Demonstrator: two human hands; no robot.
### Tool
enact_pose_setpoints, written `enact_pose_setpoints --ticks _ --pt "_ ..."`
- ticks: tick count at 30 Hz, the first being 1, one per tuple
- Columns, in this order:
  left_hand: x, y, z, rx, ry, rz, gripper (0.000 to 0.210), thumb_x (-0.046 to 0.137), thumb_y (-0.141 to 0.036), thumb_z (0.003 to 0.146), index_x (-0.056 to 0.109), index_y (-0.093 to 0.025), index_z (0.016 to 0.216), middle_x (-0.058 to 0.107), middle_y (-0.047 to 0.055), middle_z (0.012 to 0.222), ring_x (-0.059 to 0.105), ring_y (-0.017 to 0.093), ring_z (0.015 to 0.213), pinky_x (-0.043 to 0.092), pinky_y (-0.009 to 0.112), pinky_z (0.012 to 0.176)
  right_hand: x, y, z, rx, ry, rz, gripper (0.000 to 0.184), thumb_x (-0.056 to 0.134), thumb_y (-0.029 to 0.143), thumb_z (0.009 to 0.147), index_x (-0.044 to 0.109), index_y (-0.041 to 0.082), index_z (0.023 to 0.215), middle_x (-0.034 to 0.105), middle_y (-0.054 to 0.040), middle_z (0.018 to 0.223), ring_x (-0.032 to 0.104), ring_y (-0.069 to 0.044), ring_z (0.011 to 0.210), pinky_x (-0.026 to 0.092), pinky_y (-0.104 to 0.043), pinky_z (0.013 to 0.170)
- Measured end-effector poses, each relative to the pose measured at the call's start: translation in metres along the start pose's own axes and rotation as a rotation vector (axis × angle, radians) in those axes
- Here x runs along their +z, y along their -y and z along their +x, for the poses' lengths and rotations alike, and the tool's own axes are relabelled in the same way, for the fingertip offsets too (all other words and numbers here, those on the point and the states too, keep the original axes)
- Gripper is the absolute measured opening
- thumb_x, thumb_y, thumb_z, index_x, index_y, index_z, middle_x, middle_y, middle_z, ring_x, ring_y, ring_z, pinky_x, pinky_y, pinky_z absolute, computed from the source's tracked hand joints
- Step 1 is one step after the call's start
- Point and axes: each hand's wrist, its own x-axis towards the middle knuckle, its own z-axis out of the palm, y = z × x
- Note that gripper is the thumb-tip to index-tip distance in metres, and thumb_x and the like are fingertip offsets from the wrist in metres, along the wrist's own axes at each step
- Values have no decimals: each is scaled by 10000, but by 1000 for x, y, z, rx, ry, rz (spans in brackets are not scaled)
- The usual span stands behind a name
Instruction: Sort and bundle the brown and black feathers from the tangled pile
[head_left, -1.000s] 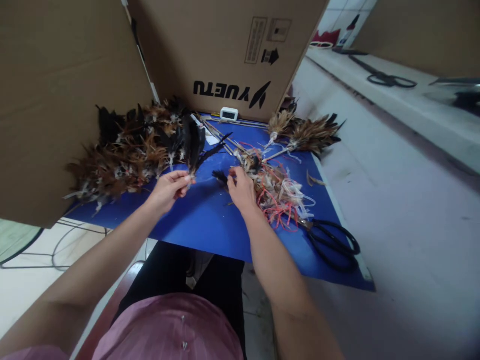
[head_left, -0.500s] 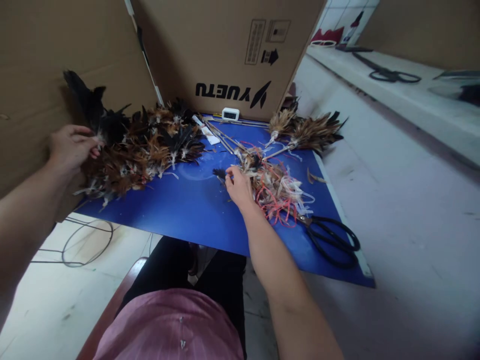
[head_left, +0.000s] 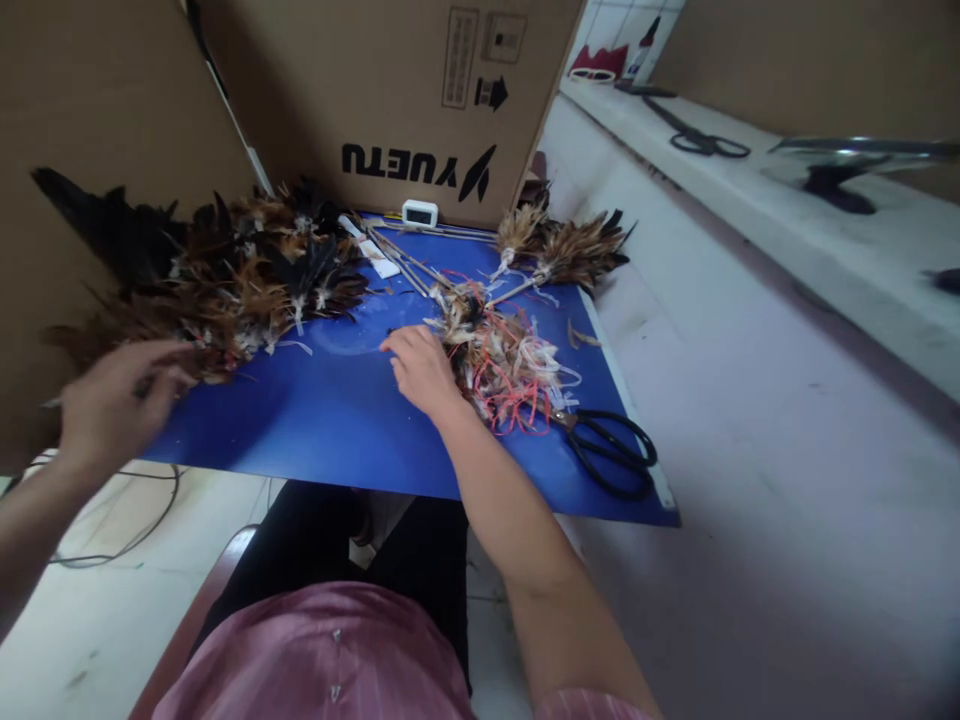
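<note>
My left hand (head_left: 124, 400), slightly blurred, is at the front left edge of a pile of brown and black feather bunches (head_left: 232, 285). Its thumb and fingers are a little apart, with nothing plainly held between them. Long black feathers (head_left: 112, 225) stick out at the back left of this pile. My right hand (head_left: 424, 370) is closed over the middle of the blue board (head_left: 315, 420), palm down. A small dark feather tip (head_left: 390, 333) shows at its fingers; the rest is hidden. Just right of this hand lies a heap of pale feathers with red and white ties (head_left: 517, 370).
Black-handled scissors (head_left: 611, 450) lie at the board's right front. Feather dusters (head_left: 577, 250) with thin sticks and a small white digital display (head_left: 420, 213) are at the back. Cardboard (head_left: 405, 80) stands behind. Another pair of scissors (head_left: 705, 142) lies on the ledge (head_left: 787, 200).
My left hand has let go of the black feathers and moved down toward the front of the pile. My right hand has turned, mostly hiding the dark feather. The whole view has shifted.
</note>
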Motion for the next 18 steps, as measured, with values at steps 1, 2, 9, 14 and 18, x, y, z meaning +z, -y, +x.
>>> enact_pose_setpoints --ticks 1,2,9,14,18 --pt "5 -10 -14 70 19 -35 368 509 -376 877 624 -252 1205 692 36 1168 653 221 1014 488 352 940 2 3 -1 -48 33 -11 244 510 128 889 635 205 1084 618 -80 1188 486 -227 1154 400 -371 963" --pt "11 -17 -27 149 73 -93 361 538 -381 867 625 -272 1200 665 35 1234 631 229 1096 459 357 995 3 5 -2 -79 67 -27 266 536 141 884 625 209 1125 595 -78 1244 467 -232 1185 393 -385 972" --pt "53 -24 -61 358 355 -32 505 435 -415 918 492 -277 1400 445 94 1495 397 298 1381 292 457 1135 6 23 -6 -132 195 -150 288 570 328 918 613 212 1178 595 -79 1268 460 -244 1220 378 -415 1000" --pt "61 -19 -57 440 350 58 612 393 -408 917 275 -344 1514 312 62 1570 336 318 1414 258 486 1149 -21 40 -29 45 56 -276 417 591 357 897 556 188 1276 484 -144 1401 330 -315 1370 267 -503 1124" --pt "61 -19 -56 475 334 34 672 392 -397 902 127 -421 1519 207 -6 1603 310 321 1423 250 501 1155 -41 43 -74 295 -124 -323 531 553 400 906 469 163 1374 311 -210 1518 154 -374 1459 191 -605 1141"
